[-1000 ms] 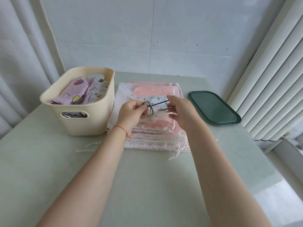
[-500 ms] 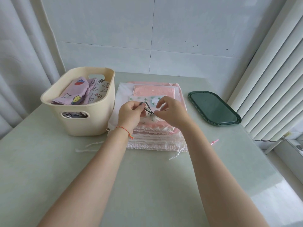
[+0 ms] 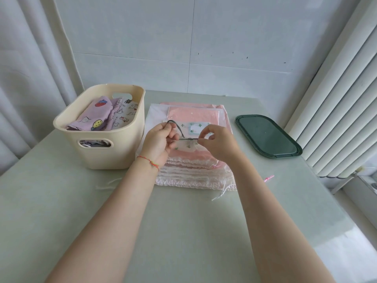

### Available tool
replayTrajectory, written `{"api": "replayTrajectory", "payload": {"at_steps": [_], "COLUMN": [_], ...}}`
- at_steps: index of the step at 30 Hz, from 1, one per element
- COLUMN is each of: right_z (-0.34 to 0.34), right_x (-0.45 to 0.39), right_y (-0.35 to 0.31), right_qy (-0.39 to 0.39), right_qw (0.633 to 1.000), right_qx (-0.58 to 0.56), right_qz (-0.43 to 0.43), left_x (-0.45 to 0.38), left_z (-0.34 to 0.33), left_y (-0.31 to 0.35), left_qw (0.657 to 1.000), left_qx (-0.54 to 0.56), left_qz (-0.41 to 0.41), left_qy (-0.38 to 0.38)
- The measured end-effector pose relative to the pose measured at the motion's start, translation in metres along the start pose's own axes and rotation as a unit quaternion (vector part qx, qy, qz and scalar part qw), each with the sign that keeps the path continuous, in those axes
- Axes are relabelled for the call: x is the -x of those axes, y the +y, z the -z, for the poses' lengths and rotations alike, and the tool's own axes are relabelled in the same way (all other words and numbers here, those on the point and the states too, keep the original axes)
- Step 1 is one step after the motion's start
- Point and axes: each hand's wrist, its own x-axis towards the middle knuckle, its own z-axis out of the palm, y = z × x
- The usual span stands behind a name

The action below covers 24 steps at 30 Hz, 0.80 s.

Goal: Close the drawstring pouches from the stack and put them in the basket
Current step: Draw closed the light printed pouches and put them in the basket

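where the two hands meet over the stack, the fingers (image 3: 201, 137) of the right hand (image 3: 218, 144) pinch one end of a dark drawstring (image 3: 188, 139), thumb against forefinger, the other fingers loosely curled. the left hand (image 3: 161, 142) grips the same drawstring, its fingers curled round it, and a loop of the cord stands up above the thumb. the cord runs taut and roughly level between the two hands. it belongs to the top pouch (image 3: 193, 129), a small pale one printed with green motifs and bearing a label; this pouch lies on top of the stack (image 3: 193, 170), partly hidden under both hands. whether its mouth is drawn shut cannot be told.

the stack is made of pink and white pouches with ruffled near edges, lying flat on the worktop (image 3: 183, 231), with white cords trailing off its near corners. a red thread bracelet (image 3: 150, 161) sits on the left wrist.

just to the left of the stack, touching or nearly so, stands the cream basket (image 3: 98, 152). it holds a lilac pouch (image 3: 95, 117) with fruit prints and a white printed pouch (image 3: 126, 114) beside it. to the right of the stack, apart from it, a dark green lid (image 3: 267, 135) lies flat. a small pink cord end (image 3: 268, 178) lies on the worktop near the right forearm.
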Motion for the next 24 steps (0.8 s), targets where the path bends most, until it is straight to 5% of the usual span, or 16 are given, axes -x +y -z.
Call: {"api": "replayTrajectory", "payload": {"at_steps": [9,15,18,21,24], "right_z": [0.000,-0.002,-0.003,-0.004,-0.003], "right_x": [-0.001,-0.001,-0.001,-0.001,0.000], "right_y": [0.003,-0.002,-0.003,-0.004,-0.004], "right_qy": [0.045,0.036,0.038,0.039,0.036], "right_qw": [0.997,0.997,0.998,0.998,0.998], "right_qx": [0.054,0.067,0.054,0.050,0.054], "right_qz": [-0.011,-0.002,0.006,0.010,0.013], "left_x": [0.010,0.013,0.012,0.011,0.011], "left_z": [-0.002,-0.006,-0.007,-0.009,-0.013], "left_y": [0.029,0.015,0.007,0.003,0.005], "left_qw": [0.973,0.820,0.764,0.776,0.858], "left_qx": [-0.223,-0.561,-0.636,-0.624,-0.511], "left_qz": [0.013,-0.105,-0.108,-0.089,-0.029], "left_qy": [-0.051,0.030,0.017,-0.017,-0.031]}}
